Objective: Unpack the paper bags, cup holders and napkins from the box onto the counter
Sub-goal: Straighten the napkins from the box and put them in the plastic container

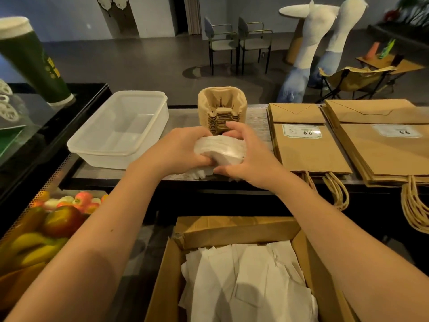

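Nearest, below the two hands, an open cardboard box (236,231) sits with its flaps up; inside lie loose white paper napkins (246,284), crumpled and overlapping, covering its floor. To the lower left of the hands a dark bin holds fruit (53,221): yellow bananas, a red and green apple, and smaller red and white pieces behind.

Above the box, over the front edge of the counter (176,122), both hands hold one thick stack of napkins (220,149). The left hand (181,147) curls round the stack's left side, fingers tucked under it; the right hand (246,156) clamps the right side, thumb low, fingers arched over the top. The bottom sheets fan out and seem to touch the counter edge.

Just behind the grip stands a nested stack of brown pulp cup holders (221,110), upright on the counter. Left of the grip is a clear plastic tub (120,129); whether anything lies in it cannot be told. Right of the grip lie two flat piles of brown paper bags (308,145), twisted handles hanging over the counter edge. Each top bag bears a white label printed with "9.9", seen upside down; the smaller print is unreadable.

Far left a tall green cup (32,61) with yellow lettering, illegible, leans beside the counter.
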Tool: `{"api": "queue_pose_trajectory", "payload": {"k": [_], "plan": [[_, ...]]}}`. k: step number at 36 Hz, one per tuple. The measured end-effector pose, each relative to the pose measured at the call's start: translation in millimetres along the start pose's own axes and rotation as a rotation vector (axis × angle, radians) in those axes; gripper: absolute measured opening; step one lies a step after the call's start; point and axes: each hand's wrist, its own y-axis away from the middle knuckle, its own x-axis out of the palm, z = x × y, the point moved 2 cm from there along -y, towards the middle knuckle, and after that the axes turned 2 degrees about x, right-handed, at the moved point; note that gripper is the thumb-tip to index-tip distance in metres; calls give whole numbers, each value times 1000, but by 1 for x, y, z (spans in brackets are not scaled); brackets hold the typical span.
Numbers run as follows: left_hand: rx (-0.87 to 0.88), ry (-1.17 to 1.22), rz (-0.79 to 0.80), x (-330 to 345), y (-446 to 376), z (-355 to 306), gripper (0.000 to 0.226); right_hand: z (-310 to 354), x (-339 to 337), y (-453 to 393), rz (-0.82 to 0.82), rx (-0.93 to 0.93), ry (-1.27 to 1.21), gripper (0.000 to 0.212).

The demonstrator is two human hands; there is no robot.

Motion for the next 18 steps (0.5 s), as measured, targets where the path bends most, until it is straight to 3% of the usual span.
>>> {"api": "queue_pose_trajectory", "payload": {"k": [3,8,15,18], "plan": [[-21,52,-18,4,4,8,45,-10,3,-1,-37,11,-52,94],[-99,240,-143,9,9,23,69,-17,3,-1,-143,20,-118,72],[-207,949,-309,41,18,18,91,-15,6,-8,-52,44,-189,87],[-130,1029,-375,51,18,6,96,-11,11,-12,-97,13,-182,83]]}}
